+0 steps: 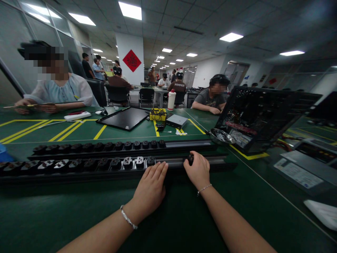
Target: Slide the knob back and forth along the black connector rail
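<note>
Two long black rails lie across the green table, side by side. The near rail (221,165) holds a row of black and pale socket modules (116,162), ending close to my left hand. My left hand (152,182) rests with straight fingers on the front edge of this rail, beside the last module. Further right, my right hand (198,168) pinches a small black piece (190,159), probably a socket module, over the bare channel of the near rail; fingers partly cover it. Behind, the far rail (189,144) carries black modules on its left portion and a bare channel on its right.
A metal bowl (221,136) of small parts stands by an open computer case (263,119) at right. A power supply (302,165) lies nearer. Beyond the rails are a flat screen (125,117), a yellow box of cables (158,114) and a grey drive (177,121). Other people sit across.
</note>
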`<state>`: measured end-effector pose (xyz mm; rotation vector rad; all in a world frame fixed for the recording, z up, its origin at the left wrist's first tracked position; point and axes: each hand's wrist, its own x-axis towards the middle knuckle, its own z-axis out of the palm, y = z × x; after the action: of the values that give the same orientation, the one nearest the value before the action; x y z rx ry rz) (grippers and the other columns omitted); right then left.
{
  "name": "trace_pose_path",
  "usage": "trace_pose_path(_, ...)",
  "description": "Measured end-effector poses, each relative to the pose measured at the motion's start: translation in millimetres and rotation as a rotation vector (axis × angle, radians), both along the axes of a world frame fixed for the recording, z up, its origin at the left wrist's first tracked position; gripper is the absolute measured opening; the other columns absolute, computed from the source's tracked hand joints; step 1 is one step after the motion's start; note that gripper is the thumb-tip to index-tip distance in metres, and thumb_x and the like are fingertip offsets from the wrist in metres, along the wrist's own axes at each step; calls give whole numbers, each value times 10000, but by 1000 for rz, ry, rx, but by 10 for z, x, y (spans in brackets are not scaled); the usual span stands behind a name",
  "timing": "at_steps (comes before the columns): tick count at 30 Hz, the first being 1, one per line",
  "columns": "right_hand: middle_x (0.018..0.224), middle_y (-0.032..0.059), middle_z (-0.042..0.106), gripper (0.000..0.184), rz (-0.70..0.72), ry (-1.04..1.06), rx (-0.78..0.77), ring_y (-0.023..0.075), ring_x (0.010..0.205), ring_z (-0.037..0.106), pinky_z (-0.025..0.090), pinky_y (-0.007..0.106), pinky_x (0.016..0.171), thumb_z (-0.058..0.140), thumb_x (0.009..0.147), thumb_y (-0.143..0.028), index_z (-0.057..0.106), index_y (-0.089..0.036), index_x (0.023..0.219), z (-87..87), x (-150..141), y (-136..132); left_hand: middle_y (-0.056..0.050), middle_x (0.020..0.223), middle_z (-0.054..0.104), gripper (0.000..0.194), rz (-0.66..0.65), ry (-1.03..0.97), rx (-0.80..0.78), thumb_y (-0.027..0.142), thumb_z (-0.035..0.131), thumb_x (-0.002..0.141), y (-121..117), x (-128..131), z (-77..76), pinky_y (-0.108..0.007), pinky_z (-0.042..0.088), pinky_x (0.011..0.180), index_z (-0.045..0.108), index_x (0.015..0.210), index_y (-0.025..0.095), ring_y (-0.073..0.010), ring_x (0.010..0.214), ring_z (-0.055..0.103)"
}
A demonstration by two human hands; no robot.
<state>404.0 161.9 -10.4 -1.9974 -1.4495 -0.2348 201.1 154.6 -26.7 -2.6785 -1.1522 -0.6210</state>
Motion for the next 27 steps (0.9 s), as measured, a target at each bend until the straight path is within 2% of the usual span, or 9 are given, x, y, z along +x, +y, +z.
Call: trace_pose_path(27, 1115, 106, 611, 366, -6, 8, -3, 242, 1103, 503, 290, 387, 982, 450, 770, -263, 537, -149, 1107, 14, -6, -5, -82, 1418, 418, 660, -3, 8, -5, 145, 433, 776, -4, 0, 14, -434, 307, 1068, 254, 1411, 162, -235, 1292, 368)
